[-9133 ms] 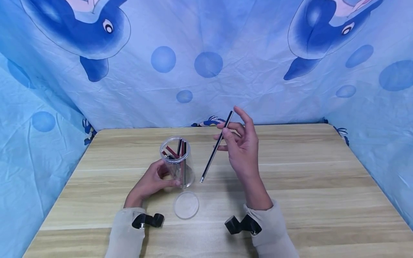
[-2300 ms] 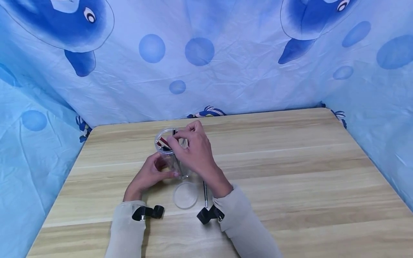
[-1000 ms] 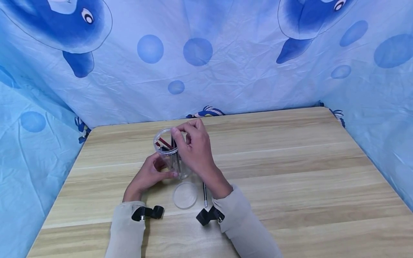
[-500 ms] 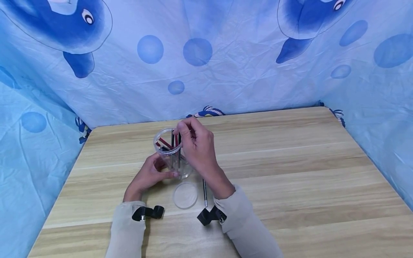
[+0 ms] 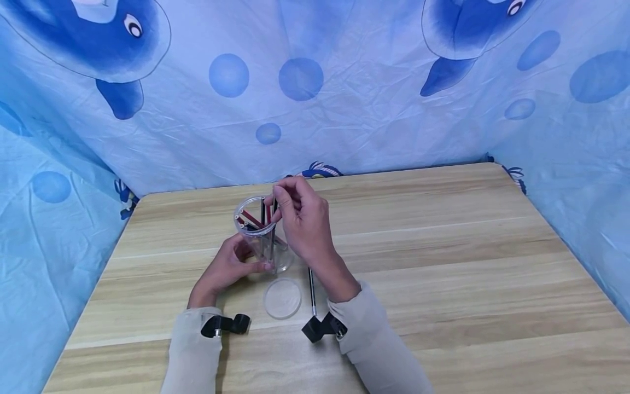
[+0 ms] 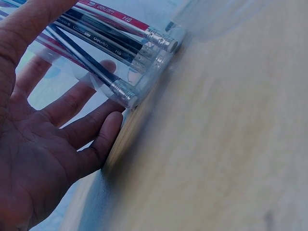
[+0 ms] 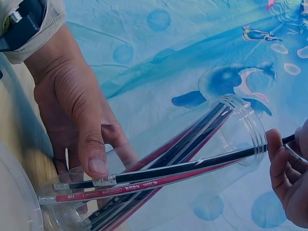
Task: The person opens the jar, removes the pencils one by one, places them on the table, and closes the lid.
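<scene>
My left hand [image 5: 231,268] grips a clear plastic jar [image 5: 281,257] low on its side, thumb across the near wall. Several red pencils [image 7: 96,194] and black ones stand or lean inside, their eraser ends at the bottom. At the jar's mouth my right hand [image 5: 307,221] pinches the upper end of a black pencil [image 7: 192,166]; most of that pencil is still within the jar. Just in front of the jar lies its round clear lid [image 5: 283,298]. Another black pencil [image 5: 312,293] rests on the table, partly hidden under my right wrist.
The wooden table [image 5: 443,262] reaches far to the right of the hands. Behind it and at both sides hangs a blue cloth [image 5: 374,120] with dolphin prints. Each sleeve carries a black wrist mount [image 5: 322,328].
A black pencil, held in the air by my right hand at first, now lies on the table. The right hand went to the jar's mouth, then shifted slightly right, pinching another black pencil.
</scene>
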